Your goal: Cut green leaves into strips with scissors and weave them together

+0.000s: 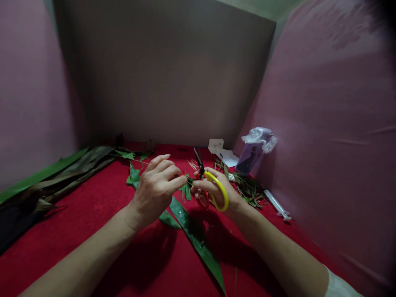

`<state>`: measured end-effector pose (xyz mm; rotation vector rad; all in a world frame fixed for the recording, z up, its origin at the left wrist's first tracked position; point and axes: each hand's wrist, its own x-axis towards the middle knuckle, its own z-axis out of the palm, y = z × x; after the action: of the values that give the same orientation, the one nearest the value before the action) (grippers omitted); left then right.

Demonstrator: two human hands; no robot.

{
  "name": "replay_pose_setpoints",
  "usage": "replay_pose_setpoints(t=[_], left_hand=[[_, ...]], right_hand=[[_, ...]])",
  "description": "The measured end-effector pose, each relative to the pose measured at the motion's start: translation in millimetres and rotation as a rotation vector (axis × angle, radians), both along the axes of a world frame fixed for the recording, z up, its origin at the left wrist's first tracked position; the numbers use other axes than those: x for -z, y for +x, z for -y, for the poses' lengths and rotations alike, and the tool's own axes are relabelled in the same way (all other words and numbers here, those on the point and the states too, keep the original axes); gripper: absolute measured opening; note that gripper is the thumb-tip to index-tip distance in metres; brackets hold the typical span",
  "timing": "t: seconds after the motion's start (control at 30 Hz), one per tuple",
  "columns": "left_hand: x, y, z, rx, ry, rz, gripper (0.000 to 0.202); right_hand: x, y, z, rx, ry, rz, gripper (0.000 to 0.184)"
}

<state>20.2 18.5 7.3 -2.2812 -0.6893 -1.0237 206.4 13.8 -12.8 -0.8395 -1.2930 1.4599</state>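
In the head view, my right hand (218, 185) is closed round a pair of scissors (201, 167) with one yellow and one red handle loop. The black blades point up and away, slightly apart. My left hand (159, 181) is just left of it, fingers curled and thumb reaching toward the right fingertips. What it pinches is hidden. Small green leaf pieces (186, 190) show between and below the two hands. Under them, a long wet green leaf (198, 235) runs diagonally toward me across the red cloth (123, 251).
Long green and dried leaves (71, 173) lie along the left wall. Leaf clippings (249, 189) and a clear plastic syringe (276, 205) are on the right. Behind them stands a purple container (249, 156) with plastic film on top, beside white papers (227, 157). Thin sticks (193, 165) lie behind my hands.
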Motion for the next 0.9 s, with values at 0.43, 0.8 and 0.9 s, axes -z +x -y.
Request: replay_pose_setpoints(t=[0.43, 0.8, 0.9], left_hand=[[3.0, 2.0, 2.0, 0.012, -0.078, 0.15, 0.025], [6.7, 26.6, 20.0, 0.199, -1.331, 0.937, 0.02], [4.8, 28.1, 21.3, 0.255, -1.38, 1.034, 0.014]], right_hand=[[-2.3, -4.9, 1.0, 0.117, 0.091, -0.067, 0.036], [0.9, -11.7, 8.5, 0.218, 0.275, -0.093, 0.034], [2.8, -11.8, 9.7, 0.174, 0.273, -0.067, 0.033]])
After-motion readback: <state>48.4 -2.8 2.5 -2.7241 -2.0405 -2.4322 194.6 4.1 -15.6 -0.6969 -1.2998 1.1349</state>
